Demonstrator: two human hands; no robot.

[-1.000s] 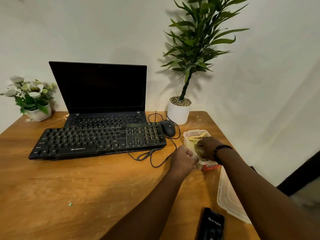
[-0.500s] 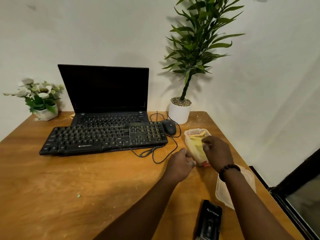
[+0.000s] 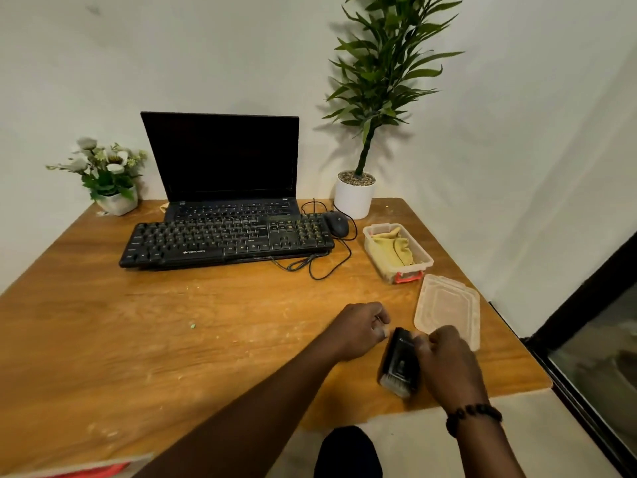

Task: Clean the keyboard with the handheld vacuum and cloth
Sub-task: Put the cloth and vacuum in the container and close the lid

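A black keyboard (image 3: 227,241) lies on the wooden table (image 3: 144,332) in front of a black laptop (image 3: 224,160). The black handheld vacuum (image 3: 400,362), brush end towards me, lies near the table's front right edge. My right hand (image 3: 446,363) rests on its right side, fingers curled over it. My left hand (image 3: 360,329) is just left of the vacuum's far end, fingers bent, touching or almost touching it. A yellow cloth (image 3: 393,250) sits in an open clear plastic box (image 3: 424,258) to the right of the keyboard.
The box's clear lid (image 3: 448,310) lies beyond my right hand. A black mouse (image 3: 337,225) and its looped cable (image 3: 317,265) sit right of the keyboard. A white potted plant (image 3: 354,198) and a flower pot (image 3: 117,201) stand at the back.
Both hands left the plastic box and came back towards me to the vacuum. The view tilted and shifted, so the table's front edge now shows.
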